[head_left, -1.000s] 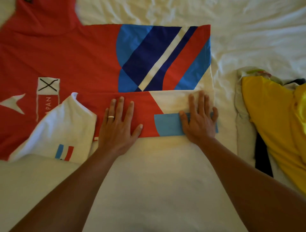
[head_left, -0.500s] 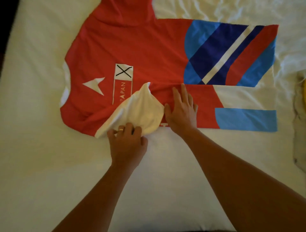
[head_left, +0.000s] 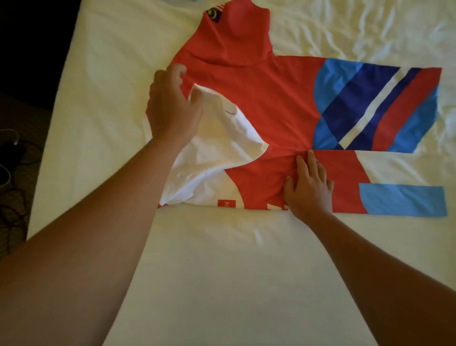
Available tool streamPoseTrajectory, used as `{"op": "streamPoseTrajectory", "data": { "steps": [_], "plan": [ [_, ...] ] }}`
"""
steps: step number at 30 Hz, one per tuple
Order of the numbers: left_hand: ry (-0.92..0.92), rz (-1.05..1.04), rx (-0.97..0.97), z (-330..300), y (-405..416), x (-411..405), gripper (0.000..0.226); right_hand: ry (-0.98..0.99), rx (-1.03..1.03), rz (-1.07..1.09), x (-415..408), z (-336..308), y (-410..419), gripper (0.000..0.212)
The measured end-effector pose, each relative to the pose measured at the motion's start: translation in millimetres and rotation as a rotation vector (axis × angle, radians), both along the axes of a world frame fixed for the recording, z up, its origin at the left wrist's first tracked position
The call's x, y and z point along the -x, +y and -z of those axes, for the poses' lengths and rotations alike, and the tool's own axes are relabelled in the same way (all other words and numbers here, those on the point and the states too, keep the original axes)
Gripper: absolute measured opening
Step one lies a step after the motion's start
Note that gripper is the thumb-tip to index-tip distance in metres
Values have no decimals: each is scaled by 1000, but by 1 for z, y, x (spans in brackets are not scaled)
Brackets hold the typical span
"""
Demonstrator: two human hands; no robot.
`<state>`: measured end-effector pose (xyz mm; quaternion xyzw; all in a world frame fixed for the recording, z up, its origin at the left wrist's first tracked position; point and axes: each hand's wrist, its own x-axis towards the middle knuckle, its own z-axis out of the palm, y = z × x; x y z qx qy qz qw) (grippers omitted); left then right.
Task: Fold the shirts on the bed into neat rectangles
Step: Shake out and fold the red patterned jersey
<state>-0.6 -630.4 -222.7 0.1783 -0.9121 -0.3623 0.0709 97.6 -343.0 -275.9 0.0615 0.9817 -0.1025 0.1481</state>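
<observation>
A red shirt (head_left: 266,98) with a blue, navy and white striped panel (head_left: 375,106) lies sideways across the white bed (head_left: 222,271), its near side folded over. The shirt's white sleeve (head_left: 222,148) is lifted and turned over the red chest. My left hand (head_left: 172,106) grips that sleeve at its far tip, fingers curled. Flat on the folded near strip rests my right hand (head_left: 308,187), pressing the red cloth beside a light blue patch (head_left: 402,200). The far red sleeve (head_left: 234,32) points away from me.
The bed's left edge (head_left: 61,98) runs beside a dark floor with cables (head_left: 12,158). Wrinkled sheet (head_left: 370,29) lies beyond the shirt at the upper right. A scrap of white cloth (head_left: 182,1) shows at the top edge.
My left hand has carried the white sleeve away from me, over the shirt's chest. My right hand stays pressed on the folded strip. The view has shifted left.
</observation>
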Motion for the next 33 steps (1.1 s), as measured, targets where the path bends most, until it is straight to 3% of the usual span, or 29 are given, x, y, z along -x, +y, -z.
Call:
{"op": "streamPoseTrajectory", "data": {
  "steps": [3,7,11,15,19,22,25,28,30,33],
  "plan": [
    [-47,-101,23,7,-2,-30,44,57,-32,71,11,-8,-18,50],
    [-287,-199,153,19,-6,-89,38,277,100,35,42,-24,-65,37],
    [-422,-180,123,25,-13,-105,28,75,242,126,96,-35,-114,42],
    [-403,-125,-80,24,-21,-94,6,-195,402,335,136,-41,-126,36],
    [-243,-225,-257,12,-27,-78,6,-59,412,407,142,-41,-117,30],
    [-269,-229,-244,6,-31,-73,6,201,186,153,129,-42,-121,34],
    [-389,-223,-104,4,-41,-88,18,344,190,-289,110,-35,-138,35],
    [-474,-202,-89,4,-47,-124,27,195,102,-630,97,-24,-155,43],
    [-503,-178,-128,6,-48,-148,34,32,-5,-688,96,-17,-161,51],
    [-509,-142,-115,12,-51,-167,31,-27,-43,-681,97,-8,-161,57]
  ]
}}
